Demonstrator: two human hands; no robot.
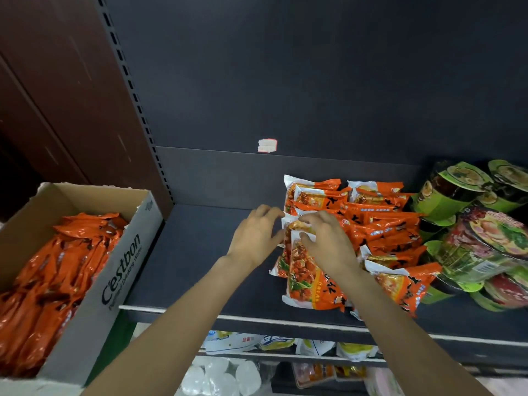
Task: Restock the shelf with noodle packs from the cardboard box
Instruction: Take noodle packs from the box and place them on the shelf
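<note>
From the head camera, the dark shelf (200, 252) served as the landmark, and both hands met over its middle. The left hand (254, 238) had its fingers (267, 210) spread and lightly bent against the left edge of the noodle pack (307, 277) standing at the front of the row. The right hand (328, 241) lay on top of that same pack, its fingers curled over the upper edge and gripping it. More orange noodle packs (380, 224) leaned in overlapping rows just behind and to the right of it on the shelf. Green noodle bowls (468, 252) were stacked at the shelf's right end. The cardboard box (114, 267), touching the shelf's left end, held many more orange packs (54, 275).
</note>
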